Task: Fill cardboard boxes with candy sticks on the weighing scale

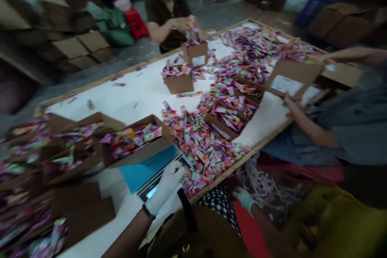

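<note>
My left hand (171, 179), in a white glove, is over the keypad side of a digital scale (151, 191) with a lit display. Its fingers are curled in, with nothing visible in them. On the scale sits a blue tray (145, 169), and an open carton (139, 157) filled with colourful small packets stands against it. A wide heap of loose packets (205, 153) lies just beyond the hand. Low beside the table edge, my right hand (244, 198), also gloved, has its fingers stretched out at a red surface (249, 225), perhaps a stool. Blur hides finer contact.
Several packet-filled cartons (75, 157) crowd the table's left side. Across the table, a person handles packets above a carton (195, 54). At right, another person's hands hold a carton (293, 78). A wooden rim (242, 165) edges the white table. Paper strips (266, 185) lie below.
</note>
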Available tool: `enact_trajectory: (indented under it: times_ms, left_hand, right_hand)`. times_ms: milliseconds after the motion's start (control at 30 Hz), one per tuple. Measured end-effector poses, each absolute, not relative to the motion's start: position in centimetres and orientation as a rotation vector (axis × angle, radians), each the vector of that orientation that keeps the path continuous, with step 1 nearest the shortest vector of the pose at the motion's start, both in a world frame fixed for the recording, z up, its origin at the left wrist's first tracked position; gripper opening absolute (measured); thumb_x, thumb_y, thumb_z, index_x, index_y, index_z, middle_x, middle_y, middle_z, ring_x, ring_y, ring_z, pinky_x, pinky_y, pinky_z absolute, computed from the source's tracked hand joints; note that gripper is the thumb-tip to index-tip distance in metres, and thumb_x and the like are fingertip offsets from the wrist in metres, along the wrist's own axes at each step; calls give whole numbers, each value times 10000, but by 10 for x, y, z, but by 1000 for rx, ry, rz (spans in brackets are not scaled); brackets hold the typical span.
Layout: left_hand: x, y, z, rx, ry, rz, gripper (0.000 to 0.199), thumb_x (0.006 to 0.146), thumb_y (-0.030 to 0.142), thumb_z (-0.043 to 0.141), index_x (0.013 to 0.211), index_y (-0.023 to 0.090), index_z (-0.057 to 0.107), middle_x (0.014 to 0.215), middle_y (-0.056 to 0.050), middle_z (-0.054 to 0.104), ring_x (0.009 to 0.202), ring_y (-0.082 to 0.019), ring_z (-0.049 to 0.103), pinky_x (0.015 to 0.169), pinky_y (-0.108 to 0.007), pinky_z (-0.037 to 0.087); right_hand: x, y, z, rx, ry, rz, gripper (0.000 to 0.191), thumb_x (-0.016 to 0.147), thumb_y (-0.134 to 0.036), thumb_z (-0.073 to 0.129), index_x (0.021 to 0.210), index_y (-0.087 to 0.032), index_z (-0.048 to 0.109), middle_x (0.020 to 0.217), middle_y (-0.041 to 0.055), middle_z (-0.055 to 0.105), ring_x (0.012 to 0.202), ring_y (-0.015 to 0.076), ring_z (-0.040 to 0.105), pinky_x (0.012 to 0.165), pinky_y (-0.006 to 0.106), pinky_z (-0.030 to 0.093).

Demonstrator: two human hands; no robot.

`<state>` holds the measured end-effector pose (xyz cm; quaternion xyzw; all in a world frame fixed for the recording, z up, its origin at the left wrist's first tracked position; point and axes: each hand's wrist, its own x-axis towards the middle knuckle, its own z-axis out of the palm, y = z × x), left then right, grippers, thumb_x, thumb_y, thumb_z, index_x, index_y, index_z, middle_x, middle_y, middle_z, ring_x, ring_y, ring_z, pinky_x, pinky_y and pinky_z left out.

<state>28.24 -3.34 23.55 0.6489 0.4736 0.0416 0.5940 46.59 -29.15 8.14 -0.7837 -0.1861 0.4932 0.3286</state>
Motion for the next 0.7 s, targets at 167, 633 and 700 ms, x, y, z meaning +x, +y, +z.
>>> enact_trajectory:
  times_ms: [167, 633, 700]
  left_hand:
    - [262, -62, 225, 1466, 1110, 127, 218, 770, 375, 534, 677, 227, 404, 653, 26, 482, 621, -149, 510, 593, -278, 387]
    - [207, -100, 238, 1336, 1102, 293, 221, 848, 367, 522, 717, 215, 430, 730, 13, 481, 714, -154, 428, 641, -291, 337]
    - [197, -106, 235, 1317, 1075, 254, 224, 825, 366, 538, 700, 213, 432, 723, 6, 484, 706, -156, 431, 635, -294, 345]
  right_hand:
    - [469, -239, 122, -2014, -907, 1549, 270, 689, -330, 657, 480, -229, 518, 510, 24, 546, 608, 216, 593, 689, 357, 542]
    - [408, -138, 235, -1478, -1668, 1802, 222, 819, -342, 628, 954, -197, 728, 886, 9, 725, 808, 189, 625, 765, 282, 496]
    - [400, -141, 229, -1483, -1695, 1853, 209, 791, -320, 630, 918, -197, 741, 845, 1, 722, 770, 181, 613, 726, 271, 485]
